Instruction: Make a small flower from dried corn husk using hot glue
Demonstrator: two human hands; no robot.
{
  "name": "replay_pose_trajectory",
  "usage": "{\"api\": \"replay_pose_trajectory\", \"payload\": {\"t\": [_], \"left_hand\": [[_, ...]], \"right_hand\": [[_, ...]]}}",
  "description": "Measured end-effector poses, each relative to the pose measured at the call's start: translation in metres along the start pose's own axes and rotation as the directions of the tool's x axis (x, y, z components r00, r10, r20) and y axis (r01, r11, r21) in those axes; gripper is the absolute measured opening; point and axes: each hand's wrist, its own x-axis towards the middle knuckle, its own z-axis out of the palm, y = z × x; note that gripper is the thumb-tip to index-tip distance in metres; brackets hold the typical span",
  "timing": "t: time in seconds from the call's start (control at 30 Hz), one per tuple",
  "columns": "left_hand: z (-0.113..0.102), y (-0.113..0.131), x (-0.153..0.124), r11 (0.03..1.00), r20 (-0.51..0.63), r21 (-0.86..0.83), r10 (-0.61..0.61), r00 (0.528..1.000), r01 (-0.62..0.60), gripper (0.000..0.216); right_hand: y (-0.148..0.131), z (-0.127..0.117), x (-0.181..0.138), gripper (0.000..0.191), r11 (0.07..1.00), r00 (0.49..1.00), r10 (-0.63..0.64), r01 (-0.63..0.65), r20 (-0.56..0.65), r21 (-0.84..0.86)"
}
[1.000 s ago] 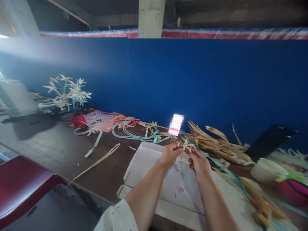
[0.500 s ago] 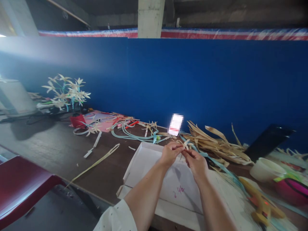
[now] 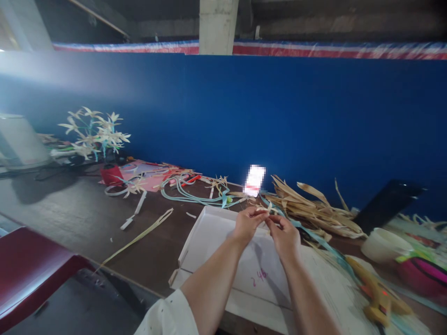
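Both hands meet above the far part of a white cardboard box lid (image 3: 216,232), fingertips almost touching. My left hand (image 3: 248,223) is closed in a pinch on a small pale husk flower (image 3: 269,207), whose petals show just beyond the fingers. From the other side my right hand (image 3: 283,230) also pinches at the flower's base; its stem is mostly hidden by the fingers. Past the hands lies a bundle of dry corn husks (image 3: 307,209), and a lit phone (image 3: 254,180) leans against the blue partition.
A yellow glue gun (image 3: 379,293) with a red light lies at the right, near a white bowl (image 3: 386,244) and a pink pouch (image 3: 424,274). Coiled pale-blue tubing (image 3: 188,197) lies left of the phone. Husk flowers in a red pot (image 3: 111,174) stand farther left.
The flower between my fingertips has turned or tipped, and less of its petals shows above them. The hands stay in nearly the same place.
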Motion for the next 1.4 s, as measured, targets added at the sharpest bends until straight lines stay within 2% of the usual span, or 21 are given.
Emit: {"api": "replay_pose_trajectory", "payload": {"t": [0.2, 0.6, 0.97, 1.1, 1.27, 1.4], "left_hand": [[0.001, -0.006, 0.001, 0.999, -0.020, -0.053, 0.003, 1.000, -0.004, 0.026], [0.005, -0.001, -0.002, 0.997, -0.023, -0.071, -0.039, 0.999, 0.037, 0.027], [0.004, 0.004, -0.004, 0.993, 0.046, -0.115, 0.010, 0.999, -0.005, 0.026], [0.003, 0.004, -0.003, 0.991, 0.075, -0.129, 0.045, 0.996, -0.035, 0.025], [0.002, -0.002, 0.000, 0.985, 0.054, -0.149, 0.099, 0.994, -0.090, 0.026], [0.002, -0.003, 0.002, 0.977, 0.048, -0.142, 0.165, 0.985, -0.157, 0.023]], "right_hand": [[0.001, 0.002, 0.000, 0.039, 0.999, 0.999, 0.006, -0.007, -0.032, -0.042], [0.003, 0.003, 0.001, 0.044, 0.997, 0.997, 0.039, -0.043, -0.063, -0.070], [0.002, 0.003, 0.001, 0.043, 0.998, 0.991, 0.003, -0.011, -0.136, -0.060], [-0.001, 0.002, 0.000, 0.044, 0.999, 0.992, -0.011, 0.005, -0.127, -0.048], [-0.002, 0.001, -0.003, 0.042, 0.998, 0.996, -0.057, 0.054, -0.073, -0.037], [0.003, 0.002, -0.002, 0.042, 0.995, 0.992, -0.091, 0.086, -0.088, -0.056]]}}
